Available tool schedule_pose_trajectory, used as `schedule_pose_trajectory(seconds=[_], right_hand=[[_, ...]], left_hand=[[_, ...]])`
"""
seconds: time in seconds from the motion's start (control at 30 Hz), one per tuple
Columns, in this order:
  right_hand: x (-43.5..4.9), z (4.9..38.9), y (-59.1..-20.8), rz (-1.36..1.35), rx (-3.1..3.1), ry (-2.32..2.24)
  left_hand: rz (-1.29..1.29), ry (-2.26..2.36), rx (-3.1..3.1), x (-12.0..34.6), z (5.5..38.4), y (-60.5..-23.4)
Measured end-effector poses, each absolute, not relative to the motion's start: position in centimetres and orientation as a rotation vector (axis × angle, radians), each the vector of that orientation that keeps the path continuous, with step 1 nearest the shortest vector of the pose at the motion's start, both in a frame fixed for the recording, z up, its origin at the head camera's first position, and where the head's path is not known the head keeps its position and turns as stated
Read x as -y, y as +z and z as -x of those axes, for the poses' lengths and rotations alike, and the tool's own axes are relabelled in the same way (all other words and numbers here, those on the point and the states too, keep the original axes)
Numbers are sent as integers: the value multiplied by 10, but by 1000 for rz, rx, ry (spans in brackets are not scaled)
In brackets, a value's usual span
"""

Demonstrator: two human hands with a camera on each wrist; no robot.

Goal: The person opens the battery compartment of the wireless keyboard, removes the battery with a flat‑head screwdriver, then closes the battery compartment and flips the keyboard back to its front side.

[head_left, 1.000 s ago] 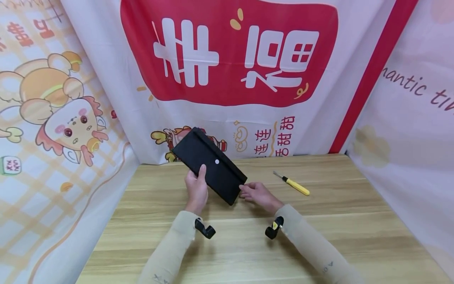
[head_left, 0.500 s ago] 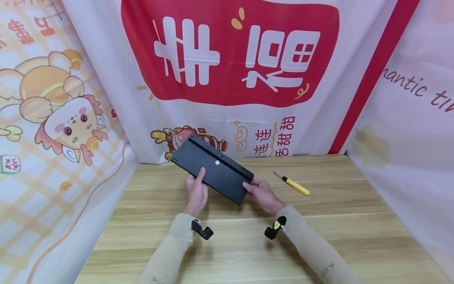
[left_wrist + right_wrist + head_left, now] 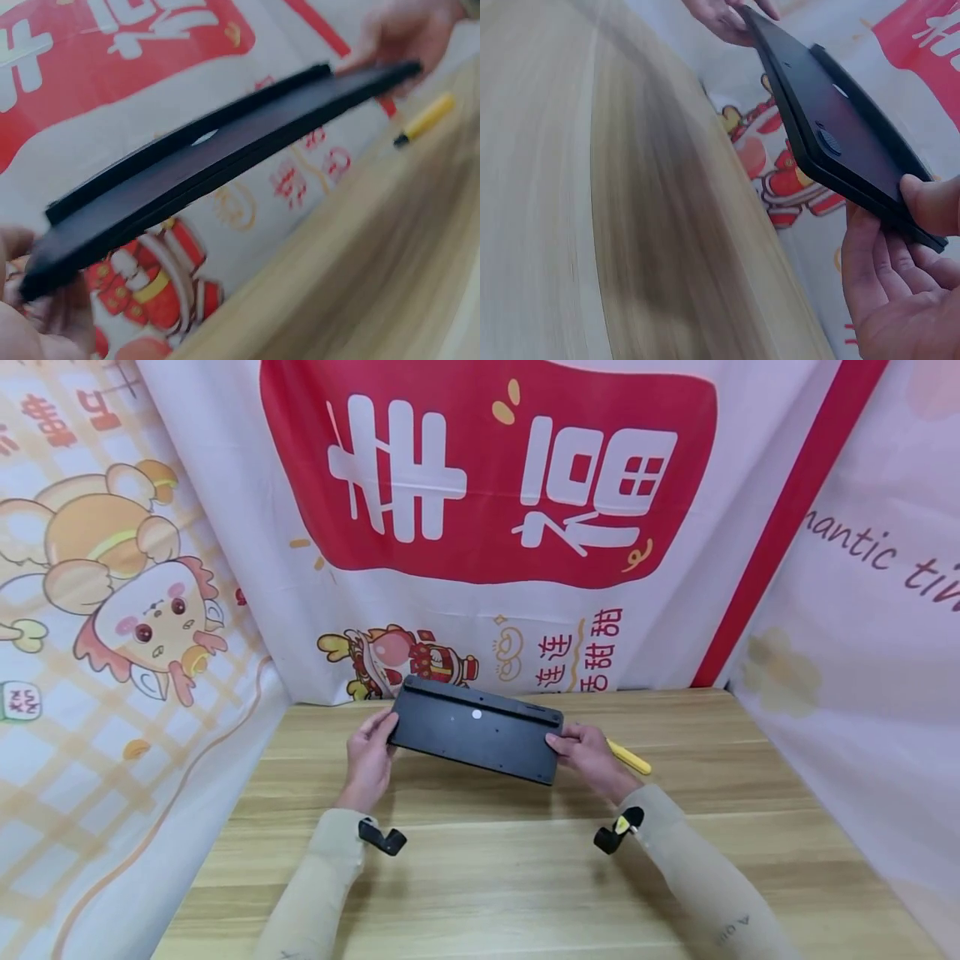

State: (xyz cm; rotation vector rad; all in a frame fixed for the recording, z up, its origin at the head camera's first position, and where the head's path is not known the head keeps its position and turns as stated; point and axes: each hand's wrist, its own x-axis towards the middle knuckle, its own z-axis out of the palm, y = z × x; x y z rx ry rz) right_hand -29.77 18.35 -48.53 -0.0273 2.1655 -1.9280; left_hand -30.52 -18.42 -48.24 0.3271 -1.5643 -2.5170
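Note:
A slim black keyboard (image 3: 480,739) is held up over the table, its underside toward the head camera. That side has a raised ridge along the far edge, small screw holes and a round white sticker (image 3: 477,714). My left hand (image 3: 367,758) grips the left end, thumb on the underside. At the right end, my right hand (image 3: 595,758) pinches it, and the right wrist view shows the thumb above and curled fingers (image 3: 889,266) below. A rubber foot (image 3: 829,142) shows near the edge there. The key side is hidden.
A screwdriver with a yellow handle (image 3: 632,757) lies on the wooden table (image 3: 480,877) behind my right hand, which hides its shaft. Printed cloth hangs at the back (image 3: 487,527) and on both sides. A black wrist mount (image 3: 382,837) sits on each sleeve.
The keyboard has turned nearly level and come lower, its underside showing more fully. My left hand has shifted left to its end, and my right hand has moved right, covering the screwdriver's shaft.

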Motion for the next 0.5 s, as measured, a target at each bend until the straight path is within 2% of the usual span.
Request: schedule_pose_trajectory(seconds=[0.2, 0.5], right_hand=[[-198, 297, -486, 91, -2213, -1846], [-207, 302, -495, 32, -2301, -1699]], left_hand=[[-392, -2319, 2159, 208, 298, -494], [-248, -1992, 2639, 220, 287, -520]])
